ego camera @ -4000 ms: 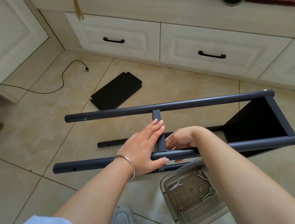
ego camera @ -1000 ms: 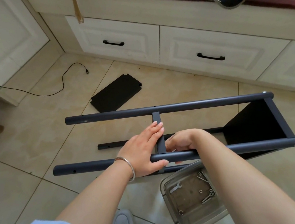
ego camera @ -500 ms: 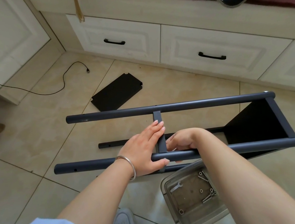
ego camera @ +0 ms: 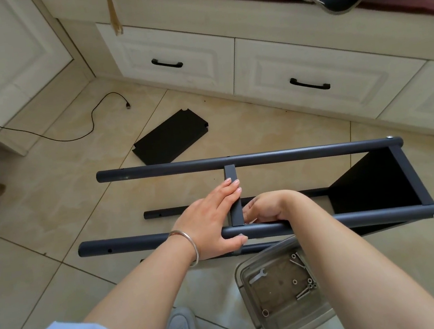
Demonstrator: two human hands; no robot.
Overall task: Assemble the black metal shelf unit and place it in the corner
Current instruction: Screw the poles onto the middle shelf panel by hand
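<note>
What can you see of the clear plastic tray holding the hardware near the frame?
The clear rectangular plastic tray sits on the beige tiled floor, just nearer the person than the black metal shelf frame, partly under the right forearm. It looks upright, with rounded corners. Inside lie a small flat silver spanner, several long silver bolts and a few washers or nuts. Neither hand touches it.

Soft, even daylight, bright throughout; faint shadows under the forearms on the floor; wide-angle bending at edges; focus sharp
</note>
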